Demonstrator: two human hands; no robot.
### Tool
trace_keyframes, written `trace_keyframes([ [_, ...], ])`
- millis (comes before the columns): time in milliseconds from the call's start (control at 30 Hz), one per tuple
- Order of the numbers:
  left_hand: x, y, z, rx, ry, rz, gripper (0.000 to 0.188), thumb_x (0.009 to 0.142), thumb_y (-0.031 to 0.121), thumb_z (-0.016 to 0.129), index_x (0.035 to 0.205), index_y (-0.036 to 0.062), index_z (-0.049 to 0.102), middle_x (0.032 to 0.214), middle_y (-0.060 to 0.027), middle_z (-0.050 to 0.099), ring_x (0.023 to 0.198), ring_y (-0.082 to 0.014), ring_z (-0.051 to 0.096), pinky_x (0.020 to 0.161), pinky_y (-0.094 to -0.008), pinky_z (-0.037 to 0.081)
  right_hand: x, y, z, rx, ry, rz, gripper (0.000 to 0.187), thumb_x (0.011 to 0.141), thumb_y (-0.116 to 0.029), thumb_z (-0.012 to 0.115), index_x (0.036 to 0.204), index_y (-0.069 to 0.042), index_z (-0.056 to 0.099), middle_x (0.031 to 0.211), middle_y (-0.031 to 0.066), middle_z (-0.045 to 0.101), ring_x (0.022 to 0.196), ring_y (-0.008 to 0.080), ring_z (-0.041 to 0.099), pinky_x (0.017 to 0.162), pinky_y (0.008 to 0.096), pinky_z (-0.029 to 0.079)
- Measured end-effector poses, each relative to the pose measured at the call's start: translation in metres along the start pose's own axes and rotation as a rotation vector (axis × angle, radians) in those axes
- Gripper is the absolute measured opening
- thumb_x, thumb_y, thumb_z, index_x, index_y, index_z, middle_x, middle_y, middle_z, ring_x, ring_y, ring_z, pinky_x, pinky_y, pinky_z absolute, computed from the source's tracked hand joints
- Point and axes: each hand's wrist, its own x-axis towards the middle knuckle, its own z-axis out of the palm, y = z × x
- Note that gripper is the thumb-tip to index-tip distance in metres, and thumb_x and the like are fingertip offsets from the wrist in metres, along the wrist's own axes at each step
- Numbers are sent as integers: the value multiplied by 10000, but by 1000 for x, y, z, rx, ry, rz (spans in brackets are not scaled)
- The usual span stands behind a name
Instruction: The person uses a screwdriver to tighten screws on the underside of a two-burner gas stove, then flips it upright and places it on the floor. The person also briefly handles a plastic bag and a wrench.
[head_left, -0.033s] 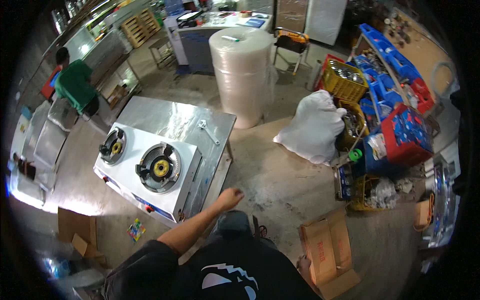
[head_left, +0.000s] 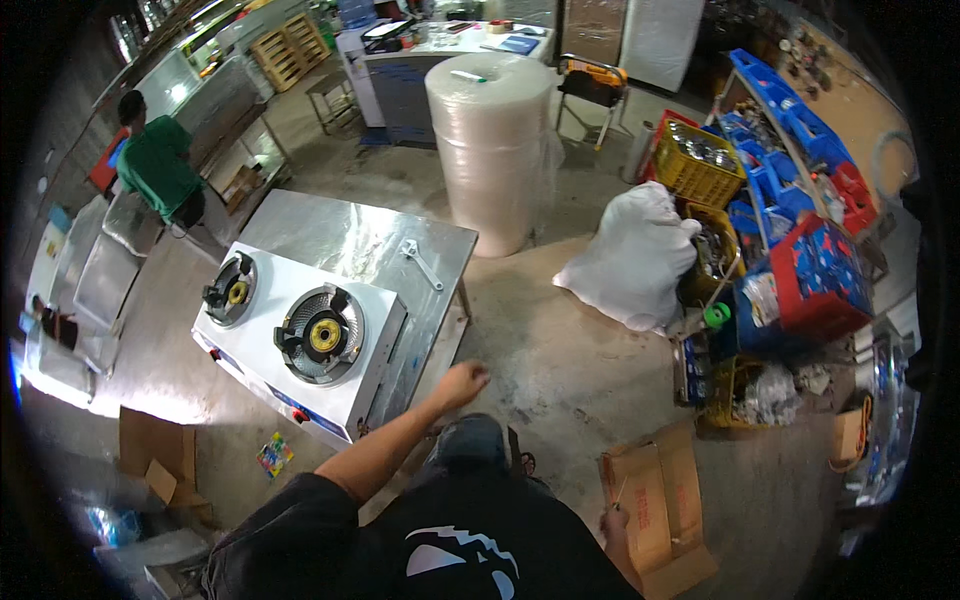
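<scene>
A white two-burner gas stove point(head_left: 268, 312) with black and yellow burners and red knobs stands on a metal table point(head_left: 345, 225). My left hand point(head_left: 462, 385) hangs over the floor just right of the table's near corner, touching nothing around it. Its fingers are curled, and whatever lies inside them is hidden. Low on the right, my right hand point(head_left: 614, 520) is closed around a thin, pale stick-like thing point(head_left: 621, 489). It shows in front of a flattened cardboard box point(head_left: 655, 500). A silver wrench point(head_left: 422, 265) lies on the table behind the stove.
Beyond the table stands a tall bubble-wrap roll point(head_left: 487, 160). A full white sack point(head_left: 635, 260) sits to its right, near yellow crates point(head_left: 697, 165) and a rack of blue bins point(head_left: 785, 110). A person in green point(head_left: 160, 170) works at the far left. More cardboard point(head_left: 155, 450) lies at lower left.
My right hand has risen a little into view, and the thin stick in it now shows. My left hand has moved slightly up. The whole view has shifted a little.
</scene>
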Motion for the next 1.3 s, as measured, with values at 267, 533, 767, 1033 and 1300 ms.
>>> trace_keyframes([
  [267, 216, 1, -125, 254, 575, -534, 495, 863, 353, 673, 1226, 29, 582, 1163, -250, 680, 1099, -405, 657, 952, -507, 510, 140, -259, -12, 84, -47, -211, 252, 937, -280, 606, 949, -34, 551, 690, 63, 554, 544, 219, 535, 483, 384, 415],
  [533, 305, -76, -145, 186, 536, -874, 795, 817, 265, 697, 1486, 24, 340, 1337, -227, 595, 1186, -370, 635, 922, -459, 547, 164, -304, 4, -332, 13, -211, 451, 979, -271, 575, 1337, -2, 520, 897, 157, 656, 682, 270, 614, 572, 423, 500],
  [767, 325, -122, -147, 225, 595, -909, 935, 747, 301, 762, 1414, -129, 268, 1155, -278, 668, 1097, -422, 665, 955, -457, 538, 158, -422, 9, -304, -58, -20, 405, 940, -263, 630, 1212, 31, 570, 818, 151, 656, 631, 265, 611, 551, 417, 503],
  [1033, 369, -34, -155, -138, 547, -782, 433, 934, 265, 577, 1212, -68, 595, 1101, -280, 676, 1052, -413, 661, 895, -452, 517, 250, -654, 34, 85, -42, -139, 209, 884, -165, 689, 973, 8, 614, 640, 75, 568, 518, 202, 539, 465, 362, 433],
  [1300, 558, 235, -179, -153, 212, -122, 474, 974, 393, 604, 1247, 5, 622, 1118, -257, 674, 1004, -339, 654, 907, -437, 496, 234, -962, 69, 261, -705, -486, 192, 974, -237, 644, 971, -96, 514, 680, 60, 584, 511, 162, 548, 442, 323, 472],
])
